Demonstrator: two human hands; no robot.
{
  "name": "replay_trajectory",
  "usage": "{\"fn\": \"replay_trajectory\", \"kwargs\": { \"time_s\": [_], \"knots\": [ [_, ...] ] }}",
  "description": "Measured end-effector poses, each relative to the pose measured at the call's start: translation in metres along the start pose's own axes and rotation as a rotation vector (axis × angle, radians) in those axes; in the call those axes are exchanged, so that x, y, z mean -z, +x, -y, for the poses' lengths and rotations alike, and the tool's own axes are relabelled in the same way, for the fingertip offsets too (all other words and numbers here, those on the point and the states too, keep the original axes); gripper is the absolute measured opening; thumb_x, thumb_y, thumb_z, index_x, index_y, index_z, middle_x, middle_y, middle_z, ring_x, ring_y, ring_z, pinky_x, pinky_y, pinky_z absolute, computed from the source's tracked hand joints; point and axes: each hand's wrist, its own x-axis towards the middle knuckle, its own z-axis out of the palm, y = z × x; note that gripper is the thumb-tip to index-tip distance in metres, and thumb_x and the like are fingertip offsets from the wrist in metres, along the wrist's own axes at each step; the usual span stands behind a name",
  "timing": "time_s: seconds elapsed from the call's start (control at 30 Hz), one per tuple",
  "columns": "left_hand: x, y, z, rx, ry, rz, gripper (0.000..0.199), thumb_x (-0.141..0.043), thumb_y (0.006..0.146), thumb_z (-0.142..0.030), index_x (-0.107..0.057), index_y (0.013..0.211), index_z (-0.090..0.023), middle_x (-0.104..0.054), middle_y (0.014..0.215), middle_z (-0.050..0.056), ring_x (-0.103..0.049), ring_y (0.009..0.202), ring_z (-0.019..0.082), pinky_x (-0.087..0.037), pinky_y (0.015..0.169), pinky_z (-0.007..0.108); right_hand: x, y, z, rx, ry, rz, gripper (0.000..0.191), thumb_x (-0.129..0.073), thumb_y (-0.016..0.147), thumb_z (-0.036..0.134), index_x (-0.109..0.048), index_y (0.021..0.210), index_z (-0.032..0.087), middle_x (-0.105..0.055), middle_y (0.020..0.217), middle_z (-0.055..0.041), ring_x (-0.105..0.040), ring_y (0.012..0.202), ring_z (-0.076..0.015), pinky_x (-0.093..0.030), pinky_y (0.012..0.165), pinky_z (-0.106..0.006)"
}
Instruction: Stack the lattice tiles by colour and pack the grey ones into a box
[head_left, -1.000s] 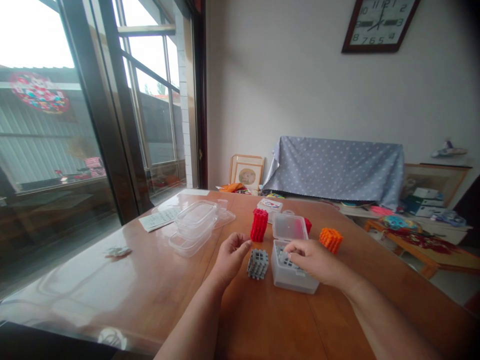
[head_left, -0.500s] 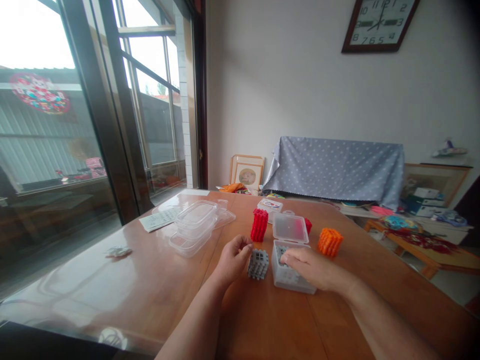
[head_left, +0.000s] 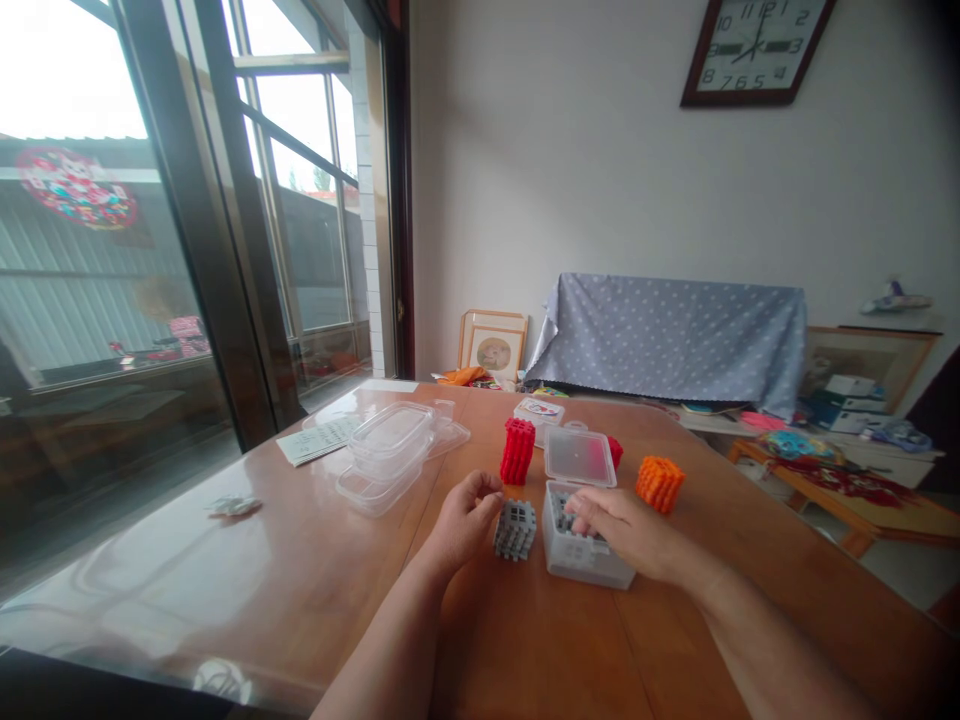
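My left hand [head_left: 466, 518] is closed, thumb and fingers pinched together, at the upper left of a grey block of interlocking plastic pieces [head_left: 514, 530] on the table. Whatever it holds is too small to make out. My right hand [head_left: 634, 530] reaches from the right over the rim of a clear plastic box [head_left: 581, 568], its fingertips bunched among the loose grey pieces [head_left: 562, 508] inside. Those fingertips are partly hidden. The box's hinged lid [head_left: 579, 457] leans back, open. Behind the grey block stands a red stack of similar pieces [head_left: 517, 452].
An orange block [head_left: 660, 484] stands right of the box. Behind the lid are another red piece [head_left: 616, 452] and a small lidded box [head_left: 538, 420]. To the left lie clear containers [head_left: 386, 455], a printed sheet [head_left: 319, 440] and a small packet [head_left: 234, 505].
My right hand has shifted slightly right within the box's opening, uncovering more grey pieces. My left hand stays by the grey block.
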Motion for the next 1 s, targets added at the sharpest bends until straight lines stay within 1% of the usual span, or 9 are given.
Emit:
{"fn": "replay_trajectory", "kwargs": {
  "time_s": [0.07,0.17,0.27,0.33,0.43,0.53,0.7,0.87,1.0],
  "knots": [
    [0.002,-0.004,-0.003,0.008,0.034,0.043,0.022,-0.066,0.080,-0.028,-0.067,0.101,-0.021,-0.068,0.103,0.005,-0.060,0.097,0.022,-0.045,0.082,0.029,0.000,0.000,-0.003,-0.019,0.032,-0.027,0.051,-0.035,0.100,0.055,-0.070,0.101,0.019,-0.074,0.086,-0.0045,-0.065,0.079,-0.0218,-0.048,0.074,-0.033],
    [0.006,-0.010,-0.005,0.017,0.106,0.116,0.047,-0.075,0.070,-0.024,-0.065,0.115,-0.025,-0.064,0.120,0.007,-0.056,0.112,0.027,-0.044,0.091,0.033,0.001,0.000,-0.004,-0.014,0.067,-0.047,0.054,-0.034,0.100,0.059,-0.069,0.105,0.018,-0.073,0.086,-0.0048,-0.066,0.081,-0.0221,-0.049,0.076,-0.033],
    [0.008,-0.013,-0.006,0.028,0.191,0.151,0.059,-0.079,0.062,-0.021,-0.064,0.119,-0.028,-0.063,0.125,0.007,-0.053,0.117,0.031,-0.040,0.098,0.038,0.001,0.000,-0.001,-0.009,0.097,-0.062,0.052,-0.037,0.098,0.061,-0.067,0.102,0.019,-0.074,0.087,-0.0050,-0.067,0.084,-0.0228,-0.049,0.077,-0.033],
    [0.008,-0.014,-0.008,0.034,0.236,0.154,0.057,-0.079,0.062,-0.020,-0.066,0.117,-0.029,-0.064,0.124,0.006,-0.052,0.117,0.032,-0.038,0.100,0.040,0.000,0.001,0.001,-0.012,0.109,-0.072,0.051,-0.038,0.098,0.062,-0.066,0.098,0.020,-0.074,0.089,-0.0048,-0.068,0.087,-0.0231,-0.050,0.078,-0.033],
    [0.008,-0.013,-0.011,0.014,0.270,0.157,0.049,-0.076,0.064,-0.018,-0.067,0.110,-0.031,-0.066,0.119,0.003,-0.053,0.115,0.031,-0.036,0.100,0.040,-0.001,0.002,0.003,-0.014,0.114,-0.084,0.049,-0.039,0.098,0.062,-0.065,0.093,0.020,-0.074,0.089,-0.0041,-0.068,0.087,-0.0231,-0.050,0.080,-0.033],
    [0.008,-0.012,-0.012,-0.005,0.294,0.148,0.044,-0.074,0.065,-0.017,-0.067,0.106,-0.032,-0.067,0.117,0.001,-0.053,0.114,0.031,-0.035,0.101,0.040,-0.003,0.004,0.002,-0.011,0.120,-0.091,0.050,-0.039,0.098,0.062,-0.065,0.095,0.020,-0.074,0.089,-0.0040,-0.069,0.087,-0.0229,-0.050,0.079,-0.033],
    [0.009,-0.012,-0.013,-0.019,0.289,0.119,0.045,-0.074,0.068,-0.017,-0.067,0.110,-0.033,-0.066,0.120,0.001,-0.053,0.116,0.031,-0.034,0.102,0.041,-0.007,0.006,0.003,0.012,0.110,-0.099,0.047,-0.041,0.098,0.060,-0.067,0.098,0.020,-0.074,0.087,-0.0025,-0.068,0.084,-0.0213,-0.049,0.076,-0.031],
    [0.009,-0.012,-0.012,-0.091,0.195,0.093,0.046,-0.075,0.072,-0.019,-0.065,0.115,-0.031,-0.065,0.122,0.003,-0.054,0.116,0.029,-0.037,0.103,0.040,-0.010,0.013,0.010,0.073,0.098,-0.140,0.041,-0.046,0.097,0.055,-0.068,0.098,0.020,-0.071,0.087,-0.0010,-0.065,0.084,-0.0205,-0.050,0.075,-0.030],
    [0.005,-0.014,-0.014,-0.199,0.067,0.089,0.049,-0.075,0.077,-0.021,-0.062,0.124,-0.029,-0.062,0.128,0.006,-0.053,0.122,0.027,-0.038,0.108,0.038,-0.011,0.024,0.020,0.088,0.102,-0.207,0.038,-0.052,0.095,0.049,-0.069,0.111,0.020,-0.074,0.096,-0.0043,-0.067,0.094,-0.0230,-0.051,0.084,-0.033]
  ]
}}
